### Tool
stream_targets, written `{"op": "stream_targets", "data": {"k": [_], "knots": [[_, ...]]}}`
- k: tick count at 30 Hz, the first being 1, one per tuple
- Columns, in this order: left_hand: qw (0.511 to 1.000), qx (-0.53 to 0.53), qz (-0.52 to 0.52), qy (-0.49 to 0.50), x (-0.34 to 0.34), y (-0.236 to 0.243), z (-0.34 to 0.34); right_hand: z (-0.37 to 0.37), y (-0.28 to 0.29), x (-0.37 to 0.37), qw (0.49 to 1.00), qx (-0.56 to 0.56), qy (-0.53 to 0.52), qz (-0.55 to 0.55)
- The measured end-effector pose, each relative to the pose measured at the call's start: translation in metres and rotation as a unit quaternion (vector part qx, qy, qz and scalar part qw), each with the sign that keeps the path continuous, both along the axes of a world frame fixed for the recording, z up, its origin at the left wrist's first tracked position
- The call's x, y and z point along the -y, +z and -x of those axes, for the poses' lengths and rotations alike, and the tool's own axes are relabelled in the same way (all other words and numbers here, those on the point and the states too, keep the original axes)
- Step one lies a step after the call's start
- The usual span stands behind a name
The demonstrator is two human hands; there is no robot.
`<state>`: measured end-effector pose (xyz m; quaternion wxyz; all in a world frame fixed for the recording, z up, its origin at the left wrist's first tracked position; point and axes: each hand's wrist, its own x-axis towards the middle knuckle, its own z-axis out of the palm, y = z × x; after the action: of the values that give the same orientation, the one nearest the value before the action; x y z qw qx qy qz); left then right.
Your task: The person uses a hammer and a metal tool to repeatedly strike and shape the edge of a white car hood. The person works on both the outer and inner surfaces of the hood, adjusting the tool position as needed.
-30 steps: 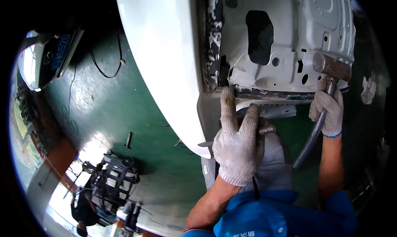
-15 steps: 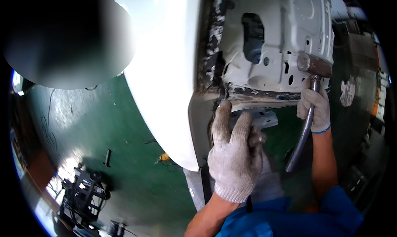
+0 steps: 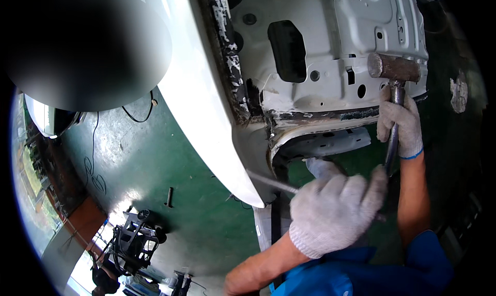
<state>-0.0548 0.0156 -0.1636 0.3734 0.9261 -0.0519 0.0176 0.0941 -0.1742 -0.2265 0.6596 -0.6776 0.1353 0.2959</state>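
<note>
My gloved left hand (image 3: 330, 216), blurred, is closed around a thin metal rod (image 3: 271, 182) that points up-left across the lower tip of a white body panel (image 3: 201, 104); its fingertips are near the lower part of the hammer handle. My gloved right hand (image 3: 400, 125) grips a hammer (image 3: 392, 68) by its steel handle, the rusty head over a stamped inner metal panel (image 3: 351, 27) with holes. A dark, flaking seam (image 3: 320, 115) runs along that panel's lower edge, above a curved opening.
A black wheeled rig (image 3: 134, 239) and another person (image 3: 103, 278) are at lower left. A loose metal tool (image 3: 169, 196) and cables (image 3: 93, 172) lie on the green floor (image 3: 196, 244). A vehicle (image 3: 46, 117) stands at far left, partly behind a blurred oval.
My left hand has swung right and down, away from the panel corner, exposing more of the rod. My right hand and hammer stay raised. The panels sit further left in view.
</note>
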Motion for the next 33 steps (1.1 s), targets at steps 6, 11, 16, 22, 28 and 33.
{"op": "stream_targets", "data": {"k": [6,11,16,22,28,33], "knots": [[0.977,0.163,0.090,-0.107,-0.018,-0.008,-0.019,0.001,0.007,-0.006,1.000,0.011,0.000,0.012],[0.958,0.202,0.157,-0.127,-0.039,-0.014,-0.017,0.002,0.006,-0.008,1.000,-0.001,-0.017,0.010],[0.930,0.245,0.210,-0.178,-0.063,-0.016,-0.012,0.003,0.006,-0.009,1.000,0.011,-0.011,0.009],[0.947,0.176,0.138,-0.229,-0.081,-0.001,-0.002,0.004,0.007,-0.007,0.999,-0.012,-0.046,-0.015],[0.973,0.090,0.013,-0.213,-0.093,0.022,0.001,0.000,0.006,0.000,0.999,0.000,-0.038,-0.031],[0.988,0.016,0.037,-0.149,-0.095,0.039,0.001,0.000,0.003,0.003,0.999,0.012,-0.033,-0.041]]}}
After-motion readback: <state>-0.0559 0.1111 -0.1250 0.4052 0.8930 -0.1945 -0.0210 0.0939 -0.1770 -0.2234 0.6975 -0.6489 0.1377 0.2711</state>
